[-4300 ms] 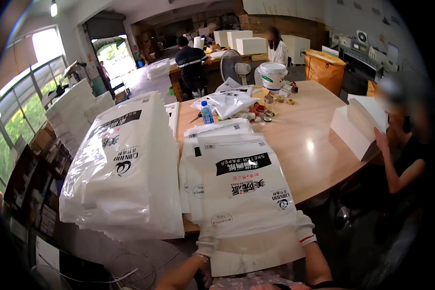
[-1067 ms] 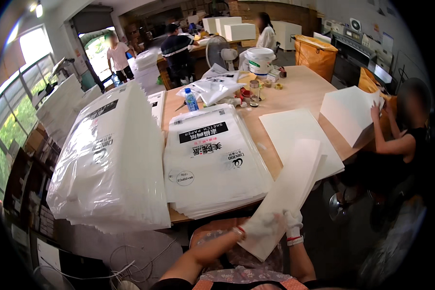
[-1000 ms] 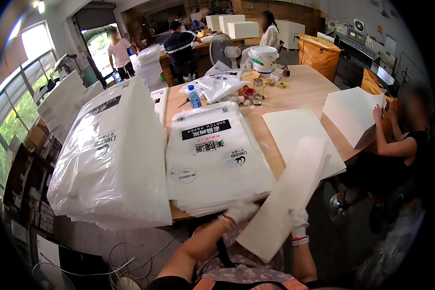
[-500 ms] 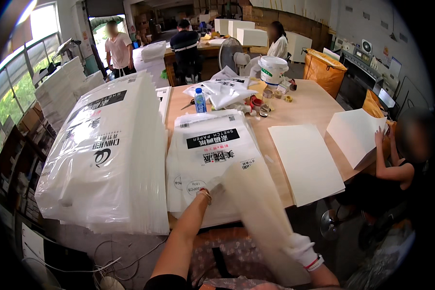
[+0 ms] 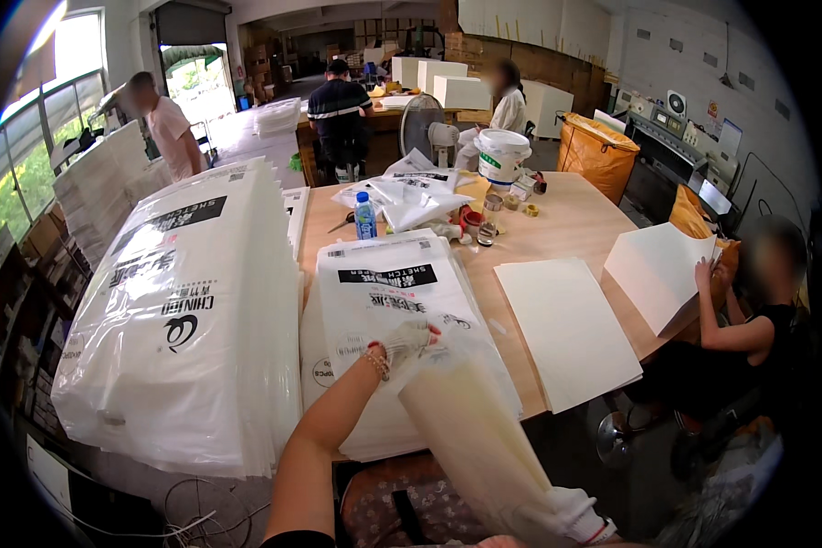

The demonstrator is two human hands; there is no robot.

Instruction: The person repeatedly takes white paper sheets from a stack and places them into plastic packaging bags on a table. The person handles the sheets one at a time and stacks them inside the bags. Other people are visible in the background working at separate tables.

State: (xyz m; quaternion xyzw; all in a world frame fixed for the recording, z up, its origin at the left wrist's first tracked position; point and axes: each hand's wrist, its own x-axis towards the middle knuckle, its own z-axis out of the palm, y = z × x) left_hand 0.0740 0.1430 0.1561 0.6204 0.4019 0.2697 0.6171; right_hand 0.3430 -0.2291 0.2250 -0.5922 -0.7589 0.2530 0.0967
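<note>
Paper point(image 5: 475, 443) | near end grasped by right hand point(image 5: 571, 514) | far end beside left hand point(image 5: 409, 341), grip unclear

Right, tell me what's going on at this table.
The gloved right grip holds the near end of a curved off-white paper sheaf; its far end is over printed plastic bags. The gloved left grip is by that end; whether it pinches anything is unclear. White paper lies flat to the right, and a co-worker handles a bent white sheet.

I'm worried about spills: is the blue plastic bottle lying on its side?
No, the blue plastic bottle stands upright on the pale wooden table.
</note>
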